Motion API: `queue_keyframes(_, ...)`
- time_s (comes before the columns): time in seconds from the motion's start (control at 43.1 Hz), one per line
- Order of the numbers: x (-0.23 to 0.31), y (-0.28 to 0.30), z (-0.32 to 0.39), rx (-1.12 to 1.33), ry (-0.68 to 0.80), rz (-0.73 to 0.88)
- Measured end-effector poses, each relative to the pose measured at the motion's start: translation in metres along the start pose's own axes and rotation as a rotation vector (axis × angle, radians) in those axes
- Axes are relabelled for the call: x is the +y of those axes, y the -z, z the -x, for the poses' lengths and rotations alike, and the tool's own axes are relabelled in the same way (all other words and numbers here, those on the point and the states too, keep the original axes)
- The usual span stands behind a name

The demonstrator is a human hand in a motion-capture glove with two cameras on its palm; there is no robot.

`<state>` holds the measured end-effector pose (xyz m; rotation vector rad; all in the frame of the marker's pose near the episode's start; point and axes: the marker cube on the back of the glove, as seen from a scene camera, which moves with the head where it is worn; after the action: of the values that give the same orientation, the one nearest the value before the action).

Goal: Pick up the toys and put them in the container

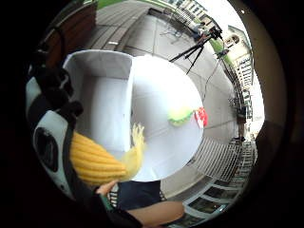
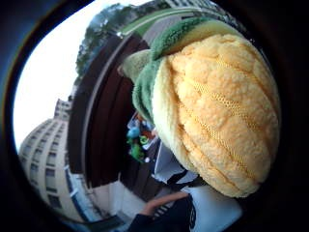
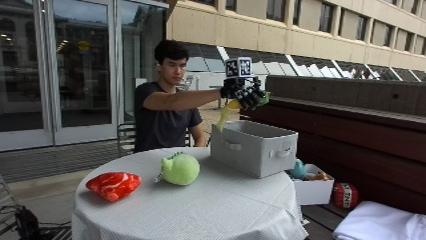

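Note:
In the outside view my gloved right hand (image 3: 245,93) is raised above the grey fabric container (image 3: 256,146) and grips a plush corn cob (image 3: 228,111), whose pale husk hangs down over the box's near end. The yellow corn (image 2: 217,106) with its green husk fills the thumb side palm view, and the corn (image 1: 97,161) shows beside the open container (image 1: 102,102) in the little finger side view. A green plush apple (image 3: 179,169) and a red plush toy (image 3: 114,185) lie on the round white table (image 3: 219,210).
The container stands at the table's far right edge. A dark wooden bench (image 3: 353,130) runs behind it, with a small white box of toys (image 3: 311,185) and a red ball (image 3: 345,195) on its seat. A white cloth (image 3: 383,225) lies at the lower right.

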<state>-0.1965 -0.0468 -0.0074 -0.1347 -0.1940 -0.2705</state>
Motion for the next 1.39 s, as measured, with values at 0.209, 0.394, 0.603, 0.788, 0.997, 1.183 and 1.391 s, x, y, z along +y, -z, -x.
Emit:
queue_keyframes(0.209, 0.002, 0.001, -0.012, -0.002, 0.024, 0.001)
queue_keyframes(0.394, 0.012, 0.016, -0.033, 0.027, 0.020, -0.034)
queue_keyframes(0.603, 0.027, 0.029, -0.079, 0.067, -0.030, -0.040)
queue_keyframes(0.788, 0.036, 0.031, -0.133, 0.070, -0.086, -0.029)
queue_keyframes(0.997, 0.041, 0.008, -0.215, 0.115, -0.170, -0.016)
queue_keyframes(1.183, 0.039, -0.024, -0.267, 0.133, -0.234, 0.010)
queue_keyframes(1.391, 0.046, -0.076, -0.315, 0.098, -0.293, 0.116)
